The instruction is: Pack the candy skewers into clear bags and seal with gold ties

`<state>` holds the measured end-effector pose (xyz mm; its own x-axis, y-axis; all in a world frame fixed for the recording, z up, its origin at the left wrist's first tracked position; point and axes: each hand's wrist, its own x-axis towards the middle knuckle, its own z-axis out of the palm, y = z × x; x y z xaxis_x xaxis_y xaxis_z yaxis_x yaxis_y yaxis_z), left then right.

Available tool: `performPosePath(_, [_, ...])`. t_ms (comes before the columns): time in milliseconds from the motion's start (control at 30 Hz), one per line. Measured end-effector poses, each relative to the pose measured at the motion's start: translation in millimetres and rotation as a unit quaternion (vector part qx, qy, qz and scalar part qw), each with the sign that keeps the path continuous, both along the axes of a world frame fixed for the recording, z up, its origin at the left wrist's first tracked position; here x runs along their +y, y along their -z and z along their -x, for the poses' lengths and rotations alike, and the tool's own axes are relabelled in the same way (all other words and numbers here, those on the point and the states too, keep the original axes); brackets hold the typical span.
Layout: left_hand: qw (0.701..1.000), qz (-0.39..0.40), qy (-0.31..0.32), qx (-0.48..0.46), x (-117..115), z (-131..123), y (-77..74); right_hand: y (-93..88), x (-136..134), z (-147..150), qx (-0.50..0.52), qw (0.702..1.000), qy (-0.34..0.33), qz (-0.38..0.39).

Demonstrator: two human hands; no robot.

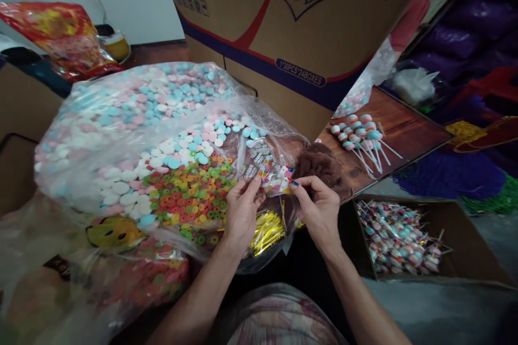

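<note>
Carton (259, 59) behind; left fingers (251, 188), right fingers (311, 185) pinch wrapper (280, 179), apparently.

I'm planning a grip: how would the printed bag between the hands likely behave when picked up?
The bag is probably floppy, as its clear film looks thin. It may also be slippery, given its shiny surface.

Carton (251, 16) at back; disc candies (162, 94) before it, to the left. Ring candies (190, 191) in front of discs, twist ties (267, 232) to their right. Packet (284, 177) between left hand (242, 210) and right hand (322, 207). Far right: stick candies (358, 132) on worktop (416, 121); more in open box (471, 245), nearer.
</note>
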<state>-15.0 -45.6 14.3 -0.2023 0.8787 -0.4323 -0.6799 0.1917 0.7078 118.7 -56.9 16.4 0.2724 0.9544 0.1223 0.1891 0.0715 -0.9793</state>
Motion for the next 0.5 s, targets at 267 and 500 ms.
performPosePath(267, [0.998,0.008,-0.045,-0.043,4,-6,-1.5,-4.7,-1,3,0.012,1.0,0.007,-0.009])
performPosePath(500, [1.0,0.006,-0.008,-0.028,15,-7,3.7,2.0,1,-18,-0.088,0.995,0.008,-0.054])
